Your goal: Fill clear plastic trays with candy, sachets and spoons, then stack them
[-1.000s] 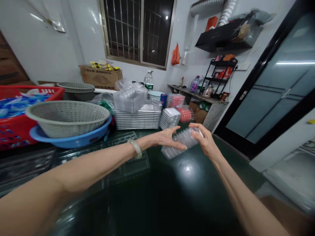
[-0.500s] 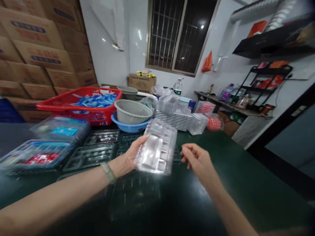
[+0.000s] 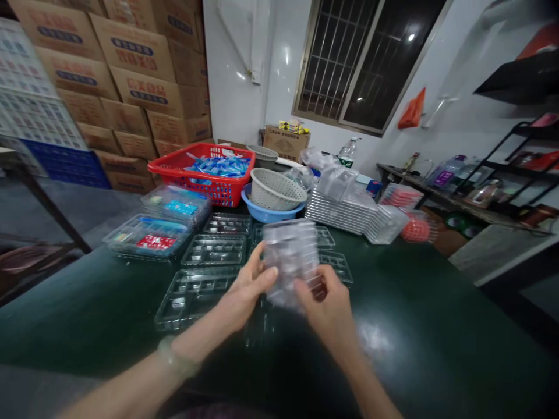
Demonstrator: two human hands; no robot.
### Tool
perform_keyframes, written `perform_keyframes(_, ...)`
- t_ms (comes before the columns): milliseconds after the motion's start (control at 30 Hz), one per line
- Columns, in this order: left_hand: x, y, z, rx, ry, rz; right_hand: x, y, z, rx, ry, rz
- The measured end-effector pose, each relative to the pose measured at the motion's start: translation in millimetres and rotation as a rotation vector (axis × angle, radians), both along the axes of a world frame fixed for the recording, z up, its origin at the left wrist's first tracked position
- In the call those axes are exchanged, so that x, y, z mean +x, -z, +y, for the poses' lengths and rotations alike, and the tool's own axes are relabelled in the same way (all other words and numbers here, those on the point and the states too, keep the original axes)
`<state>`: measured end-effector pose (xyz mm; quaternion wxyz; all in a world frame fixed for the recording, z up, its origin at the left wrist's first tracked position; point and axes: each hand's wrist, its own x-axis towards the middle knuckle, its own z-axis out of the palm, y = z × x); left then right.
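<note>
A stack of clear plastic trays [image 3: 290, 256], blurred by motion, is held above the dark green table [image 3: 393, 326]. My left hand [image 3: 247, 285] grips its left edge, thumb on the near face. On the lower right edge my right hand [image 3: 327, 302] has its thumb and fingers closed. Compartmented clear trays lie on the table to the left, among them a near one [image 3: 192, 297] and a middle one [image 3: 213, 250]. Parts of other trays show behind and to the right of the held stack. A pale bracelet [image 3: 177, 355] circles my left wrist.
Filled, lidded trays [image 3: 148, 235] sit at left. Behind are a red basket [image 3: 201, 180] of blue packets, a grey colander [image 3: 277, 189] in a blue basin [image 3: 273, 214], and piled clear trays [image 3: 340, 212]. Cardboard boxes [image 3: 144, 87] are stacked at the back left.
My right hand has moved in from the right and taken hold of the tray stack. The stack has turned in my hands. The camera view has swung left.
</note>
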<state>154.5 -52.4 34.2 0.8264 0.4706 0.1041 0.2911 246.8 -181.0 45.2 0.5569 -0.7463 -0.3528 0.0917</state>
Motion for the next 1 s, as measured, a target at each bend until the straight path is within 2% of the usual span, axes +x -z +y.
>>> perform_keyframes(67, -9.5, 6.9, -6.5, -0.044, 0.011, 0.004, -17.1, -4.7, 3.1, -0.123, -0.008, -0.233)
perform_keyframes(133, -19.6, 13.2, -11.2, -0.121, 0.014, 0.053, -29.9, -9.8, 4.0, -0.178, -0.137, -0.284)
perform_keyframes(200, -29.9, 18.5, -14.6, -0.168, 0.030, 0.134, -34.3, -12.9, 3.3, -0.180, -0.337, -0.178)
perform_keyframes(267, -39.0, 21.6, -17.6, -0.164, 0.036, 0.179, -31.5, -11.7, 2.4, -0.139, -0.476, -0.001)
perform_keyframes(367, -45.1, 21.0, -21.7, -0.130, 0.101, 0.123, -22.0, -3.4, 1.6, -0.039, -0.565, 0.263)
perform_keyframes(500, -37.8, 14.1, -25.7, -0.064, 0.308, 0.029, -11.1, 5.7, 0.7, -0.011, -0.649, 0.512)
perform_keyframes(567, -32.1, 10.2, -26.8, -0.040, 0.336, 0.023, -8.5, 4.7, -0.7, -0.025, -0.656, 0.545)
perform_keyframes(667, -25.7, 2.9, -27.6, -0.019, 0.270, 0.088, -9.8, -1.0, -3.9, -0.032, -0.599, 0.480)
perform_keyframes(833, -17.6, -8.3, -29.9, 0.084, -0.067, 0.225, -22.4, -3.9, -9.7, -0.007, -0.317, 0.165)
perform_keyframes(867, -16.0, -8.5, -30.4, 0.085, -0.077, 0.227, -24.3, -3.6, -10.9, -0.013, -0.314, 0.146)
perform_keyframes(1000, -12.0, -3.6, -26.2, 0.020, 0.022, 0.226, -17.5, -10.2, -22.7, -0.056, -0.372, 0.133)
